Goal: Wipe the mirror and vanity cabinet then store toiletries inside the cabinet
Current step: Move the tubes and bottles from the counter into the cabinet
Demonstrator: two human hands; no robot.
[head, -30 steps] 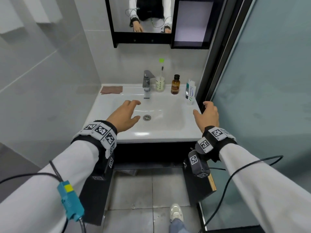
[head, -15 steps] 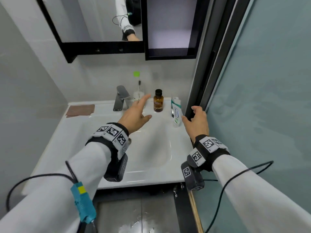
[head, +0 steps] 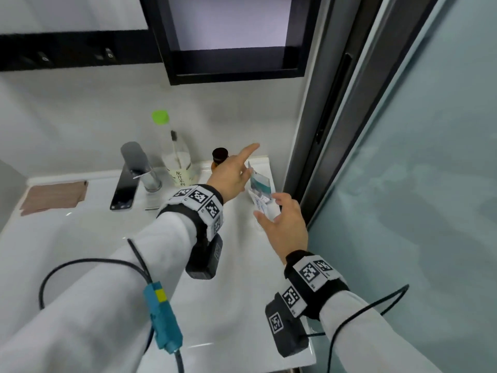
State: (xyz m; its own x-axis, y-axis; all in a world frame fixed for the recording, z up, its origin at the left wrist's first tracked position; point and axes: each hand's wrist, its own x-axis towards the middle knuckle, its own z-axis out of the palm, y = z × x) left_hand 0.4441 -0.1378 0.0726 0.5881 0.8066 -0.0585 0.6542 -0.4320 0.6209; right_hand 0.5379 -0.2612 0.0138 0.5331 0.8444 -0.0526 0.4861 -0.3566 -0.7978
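Note:
My left hand (head: 231, 174) reaches over the basin's back rim with its fingers spread and the index finger pointing. It covers the body of a brown bottle, of which only the black cap (head: 220, 153) shows. My right hand (head: 282, 224) is open, its thumb and fingers on either side of the lower end of a white and teal toothpaste tube (head: 259, 188). Whether it touches the tube I cannot tell. A clear cup (head: 180, 168) holds a green-capped toothbrush. The black wall cabinet (head: 234, 64) above stands open, with the mirror (head: 67, 12) to its left.
A chrome faucet (head: 134, 170) stands left of the cup. A brown cloth (head: 53, 196) lies on the white sink (head: 80, 251) at the far left. A dark door frame (head: 314, 130) and a frosted glass panel (head: 416, 157) close off the right side.
The view has moved closer and to the right. My left hand has gone past the cup to the brown bottle. My right hand has moved up to the toothpaste tube.

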